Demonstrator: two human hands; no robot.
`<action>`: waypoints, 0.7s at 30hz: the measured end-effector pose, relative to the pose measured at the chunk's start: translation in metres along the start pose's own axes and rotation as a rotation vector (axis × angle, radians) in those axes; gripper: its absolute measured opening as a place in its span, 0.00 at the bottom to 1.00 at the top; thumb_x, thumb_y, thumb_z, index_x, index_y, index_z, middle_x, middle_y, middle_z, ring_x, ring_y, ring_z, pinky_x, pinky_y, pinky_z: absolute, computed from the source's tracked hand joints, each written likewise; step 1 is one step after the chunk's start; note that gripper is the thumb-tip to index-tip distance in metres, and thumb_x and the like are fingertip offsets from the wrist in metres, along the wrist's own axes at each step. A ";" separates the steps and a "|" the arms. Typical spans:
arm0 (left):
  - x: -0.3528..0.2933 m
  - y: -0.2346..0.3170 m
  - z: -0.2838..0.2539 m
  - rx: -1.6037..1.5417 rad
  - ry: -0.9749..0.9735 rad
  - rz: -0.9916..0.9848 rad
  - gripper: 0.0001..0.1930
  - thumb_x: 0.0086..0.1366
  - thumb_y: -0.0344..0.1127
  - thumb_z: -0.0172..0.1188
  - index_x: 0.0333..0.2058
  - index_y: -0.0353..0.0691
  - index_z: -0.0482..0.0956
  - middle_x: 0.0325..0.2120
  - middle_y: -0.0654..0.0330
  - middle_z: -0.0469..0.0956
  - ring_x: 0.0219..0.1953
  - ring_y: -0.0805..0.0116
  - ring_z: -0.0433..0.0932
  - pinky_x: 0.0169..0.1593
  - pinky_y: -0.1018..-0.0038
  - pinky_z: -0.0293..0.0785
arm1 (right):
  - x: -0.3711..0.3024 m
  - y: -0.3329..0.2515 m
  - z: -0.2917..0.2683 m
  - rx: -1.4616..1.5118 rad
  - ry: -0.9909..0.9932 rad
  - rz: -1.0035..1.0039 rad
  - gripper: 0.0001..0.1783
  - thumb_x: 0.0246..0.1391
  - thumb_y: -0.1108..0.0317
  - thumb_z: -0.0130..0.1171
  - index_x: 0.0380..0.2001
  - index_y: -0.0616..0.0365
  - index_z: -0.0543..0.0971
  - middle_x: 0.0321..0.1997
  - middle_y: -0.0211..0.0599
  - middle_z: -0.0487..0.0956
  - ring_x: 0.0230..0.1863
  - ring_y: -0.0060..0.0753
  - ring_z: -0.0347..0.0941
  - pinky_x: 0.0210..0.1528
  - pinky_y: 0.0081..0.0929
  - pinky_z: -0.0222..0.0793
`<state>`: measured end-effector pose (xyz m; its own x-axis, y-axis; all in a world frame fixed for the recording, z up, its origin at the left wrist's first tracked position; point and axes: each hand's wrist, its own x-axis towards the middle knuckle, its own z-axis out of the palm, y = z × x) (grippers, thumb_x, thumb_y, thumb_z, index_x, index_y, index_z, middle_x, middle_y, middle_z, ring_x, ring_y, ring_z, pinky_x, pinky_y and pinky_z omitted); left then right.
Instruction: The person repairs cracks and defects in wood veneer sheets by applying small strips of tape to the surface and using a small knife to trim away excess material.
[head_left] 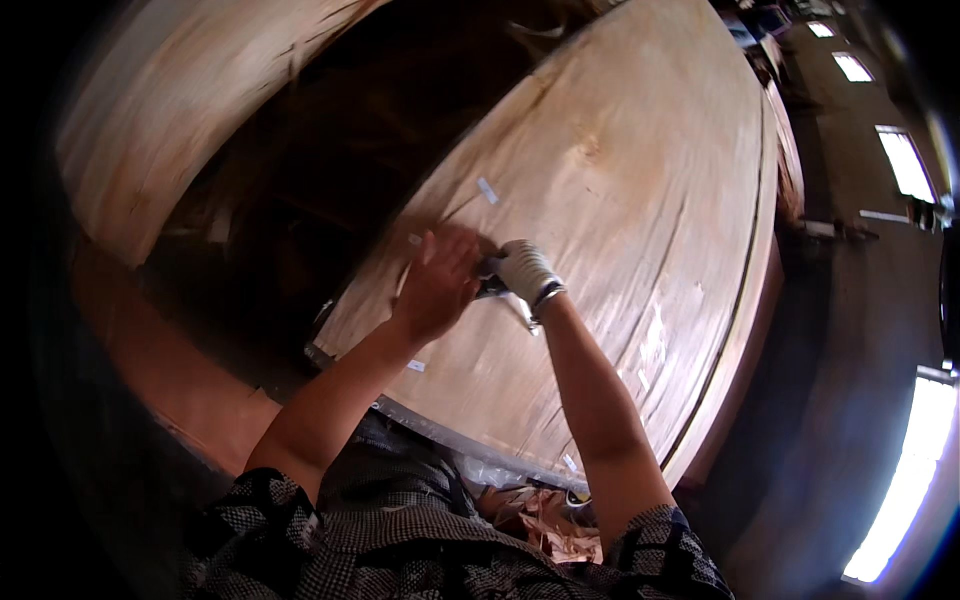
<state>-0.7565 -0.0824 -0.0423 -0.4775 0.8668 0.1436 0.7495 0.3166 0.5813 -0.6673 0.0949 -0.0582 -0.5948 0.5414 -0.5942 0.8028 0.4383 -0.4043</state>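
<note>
A large sheet of pale wood veneer (pixel 600 230), streaked with long cracks, lies in front of me. My bare left hand (pixel 440 280) rests at its left part, fingers stretched out and slightly blurred. Close to its right is my right hand (pixel 527 270), in a white ribbed glove and closed around a small dark hand tool (pixel 490 278). The tool's kind does not show clearly. A narrow white strip lies on the wood just below the glove. Short pieces of white tape (pixel 487 190) are stuck to the veneer near both hands.
Another pale veneer stack (pixel 160 130) curves along the far left, across a dark gap. Torn veneer scraps (pixel 550 522) lie below the sheet's near edge, by my body. Bright windows (pixel 905 480) line the right side.
</note>
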 end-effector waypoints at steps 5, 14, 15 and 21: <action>-0.005 0.010 0.014 0.095 -0.059 0.119 0.26 0.51 0.36 0.59 0.48 0.34 0.66 0.52 0.55 0.65 0.57 0.62 0.60 0.62 0.62 0.46 | -0.041 -0.055 -0.026 -0.486 0.337 0.027 0.06 0.46 0.65 0.52 0.26 0.52 0.76 0.28 0.46 0.77 0.33 0.49 0.74 0.34 0.41 0.68; -0.041 0.008 0.015 0.059 0.163 0.161 0.14 0.47 0.27 0.59 0.36 0.41 0.75 0.44 0.58 0.70 0.49 0.58 0.67 0.54 0.57 0.58 | -0.169 0.023 0.029 0.489 0.180 -0.177 0.10 0.48 0.63 0.55 0.33 0.55 0.73 0.25 0.40 0.77 0.24 0.37 0.74 0.23 0.31 0.68; -0.038 0.018 0.011 0.053 0.115 0.068 0.13 0.46 0.27 0.61 0.33 0.42 0.74 0.40 0.59 0.71 0.46 0.59 0.68 0.51 0.58 0.60 | -0.191 0.027 0.029 0.663 0.119 -0.061 0.11 0.49 0.61 0.55 0.33 0.55 0.73 0.25 0.36 0.77 0.24 0.30 0.74 0.22 0.27 0.67; -0.053 0.098 0.021 -0.408 -0.045 -0.144 0.08 0.47 0.24 0.59 0.28 0.37 0.71 0.22 0.57 0.74 0.25 0.66 0.73 0.30 0.72 0.69 | -0.280 0.082 0.053 1.622 0.230 0.132 0.14 0.53 0.60 0.54 0.38 0.58 0.72 0.35 0.33 0.77 0.33 0.22 0.73 0.31 0.21 0.70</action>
<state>-0.6481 -0.0896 -0.0094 -0.5363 0.8440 0.0080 0.4301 0.2652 0.8629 -0.4327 -0.0586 0.0376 -0.3969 0.6654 -0.6322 -0.0402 -0.7007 -0.7123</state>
